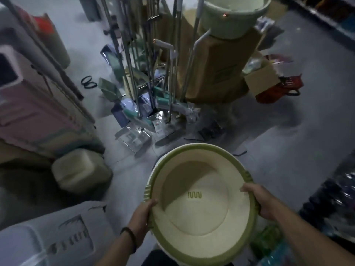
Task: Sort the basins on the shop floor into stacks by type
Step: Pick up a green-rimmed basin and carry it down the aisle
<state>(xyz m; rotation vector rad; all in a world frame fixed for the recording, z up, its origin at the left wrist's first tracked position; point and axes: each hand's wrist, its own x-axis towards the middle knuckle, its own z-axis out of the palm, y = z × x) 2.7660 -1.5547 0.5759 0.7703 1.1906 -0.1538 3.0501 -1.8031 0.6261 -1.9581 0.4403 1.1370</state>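
Observation:
A round cream basin with a green rim [199, 214] is held in front of me above the floor, its inside facing up. My left hand [143, 212] grips the rim on the left side, thumb over the edge. My right hand [258, 200] grips the rim on the right side. A white edge under the basin's far left rim may be a second basin nested below; I cannot tell. A pale green basin [233, 18] sits on top of a tall brown carton at the upper right.
A rack of mops and long metal handles [146, 79] stands straight ahead. Tall brown cartons [219, 70] rise behind it, and an open box [263, 77] and red bags [282, 89] lie to their right. Pink and white plastic bins [34, 104] and a beige container [80, 171] crowd the left.

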